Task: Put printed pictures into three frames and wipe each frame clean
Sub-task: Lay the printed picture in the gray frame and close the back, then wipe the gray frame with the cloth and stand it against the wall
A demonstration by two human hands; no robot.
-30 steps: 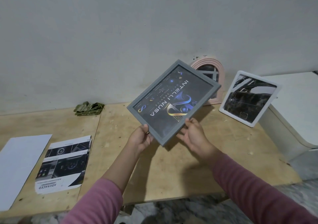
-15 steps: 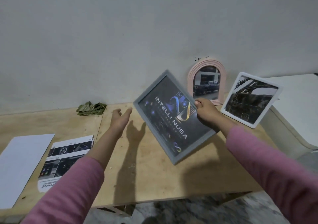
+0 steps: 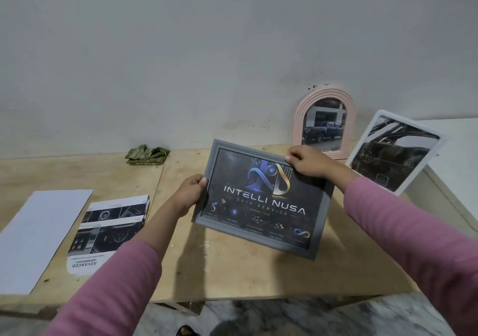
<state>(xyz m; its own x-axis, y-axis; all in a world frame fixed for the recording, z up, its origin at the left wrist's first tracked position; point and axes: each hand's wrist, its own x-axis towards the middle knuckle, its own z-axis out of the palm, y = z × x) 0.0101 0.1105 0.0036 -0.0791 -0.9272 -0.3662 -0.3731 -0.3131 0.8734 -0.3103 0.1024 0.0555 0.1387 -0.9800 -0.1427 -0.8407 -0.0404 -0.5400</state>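
While plywood table (image 3: 232,271) meets grey plaster wall (image 3: 181,51), left hand (image 3: 190,195) and right hand (image 3: 309,163) grip rectangular grey frame (image 3: 320,222) between them

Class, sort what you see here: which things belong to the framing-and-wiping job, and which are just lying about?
Belongs to the job:
grey frame
pink arched frame
white frame
green cloth
printed pictures

Just lying about:
blank white sheet
white cabinet

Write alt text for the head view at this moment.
Both hands, the left hand and right hand, hold a grey frame with a printed picture above a wooden table; a pink arched frame and a white frame stand behind.
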